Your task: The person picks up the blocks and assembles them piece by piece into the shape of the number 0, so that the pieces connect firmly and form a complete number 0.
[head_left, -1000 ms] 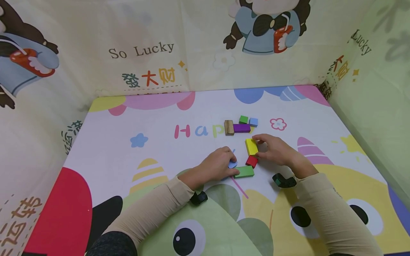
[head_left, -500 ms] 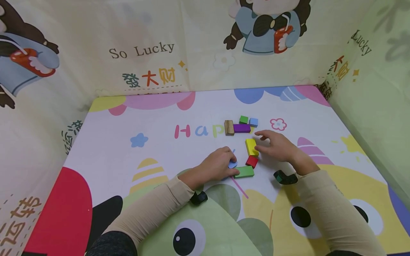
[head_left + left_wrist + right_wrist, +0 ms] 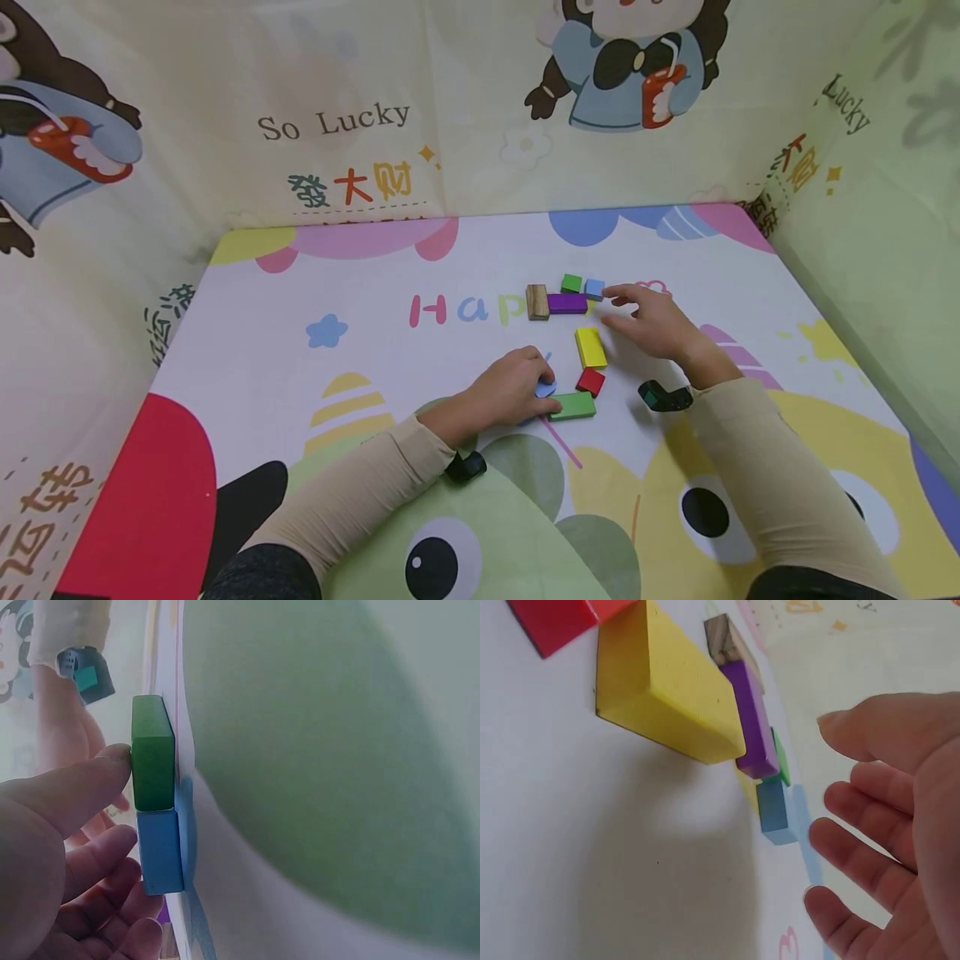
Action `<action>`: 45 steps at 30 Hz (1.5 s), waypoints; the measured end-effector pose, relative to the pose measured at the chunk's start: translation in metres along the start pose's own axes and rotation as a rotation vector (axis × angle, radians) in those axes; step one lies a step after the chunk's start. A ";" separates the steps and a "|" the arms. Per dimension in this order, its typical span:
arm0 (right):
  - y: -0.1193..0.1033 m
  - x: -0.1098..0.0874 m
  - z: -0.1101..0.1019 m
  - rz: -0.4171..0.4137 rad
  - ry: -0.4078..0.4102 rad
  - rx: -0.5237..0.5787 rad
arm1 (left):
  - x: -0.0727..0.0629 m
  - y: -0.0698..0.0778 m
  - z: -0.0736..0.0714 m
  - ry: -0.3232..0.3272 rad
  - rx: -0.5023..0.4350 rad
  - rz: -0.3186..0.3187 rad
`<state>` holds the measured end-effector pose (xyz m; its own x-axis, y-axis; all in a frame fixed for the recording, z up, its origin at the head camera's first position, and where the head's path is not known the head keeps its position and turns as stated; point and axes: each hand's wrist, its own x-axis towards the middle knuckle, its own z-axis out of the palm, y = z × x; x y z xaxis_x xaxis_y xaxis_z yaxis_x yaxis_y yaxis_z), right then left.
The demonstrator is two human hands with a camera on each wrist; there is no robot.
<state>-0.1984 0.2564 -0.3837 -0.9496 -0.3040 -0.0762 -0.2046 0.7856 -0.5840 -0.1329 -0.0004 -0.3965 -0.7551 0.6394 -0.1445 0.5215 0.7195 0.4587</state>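
Note:
My left hand rests at a green block, the thumb tip on its left end. Its loosely bent fingers lie beside a blue block that butts against the green one; in the head view the hand partly covers this blue block. My right hand has its fingers spread and holds nothing. Its fingertips hover right by a small light blue cube. Between the hands, a yellow block meets a red cube, which reaches down to the green block.
Beyond the yellow block, a purple block lies against a brown wood-grain block. A small green cube sits behind the purple one. Underneath is a printed table mat, with a patterned cloth hanging behind it.
The right hand has let go of the yellow block and moved away from me to the light blue cube. The left hand has stayed in place.

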 end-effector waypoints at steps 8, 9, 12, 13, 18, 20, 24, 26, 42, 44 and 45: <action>0.007 0.012 0.002 0.092 0.018 0.005 | -0.001 0.001 0.000 -0.013 -0.006 -0.011; 0.007 0.014 0.002 0.104 0.015 0.005 | -0.001 0.001 0.000 -0.014 -0.006 -0.012; 0.005 0.019 0.002 0.146 -0.004 0.012 | 0.000 0.001 0.000 -0.011 -0.004 -0.011; 0.004 0.021 0.002 0.163 -0.011 0.014 | 0.000 0.001 0.000 -0.009 -0.002 -0.009; 0.002 0.029 0.003 0.215 -0.041 -0.004 | -0.001 0.001 -0.001 -0.008 0.002 -0.003; 0.002 0.032 0.003 0.217 -0.042 -0.016 | -0.001 0.001 -0.001 -0.009 0.002 -0.001; 0.004 0.037 0.004 0.210 -0.032 -0.023 | -0.001 0.001 0.000 -0.008 -0.001 0.005; 0.005 0.040 0.004 0.207 -0.025 -0.024 | -0.001 0.000 0.000 -0.005 0.000 0.007; 0.002 0.052 0.008 0.237 0.034 0.044 | 0.000 0.000 -0.001 -0.004 0.005 -0.001; 0.002 0.053 0.010 0.234 0.046 0.060 | 0.000 0.000 -0.001 -0.003 0.006 0.000; 0.002 0.053 0.010 0.234 0.052 0.065 | 0.000 0.000 -0.001 -0.002 0.008 0.001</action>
<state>-0.2471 0.2365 -0.3974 -0.9807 -0.0885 -0.1742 0.0361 0.7942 -0.6066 -0.1331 -0.0009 -0.3955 -0.7536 0.6409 -0.1461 0.5255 0.7208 0.4520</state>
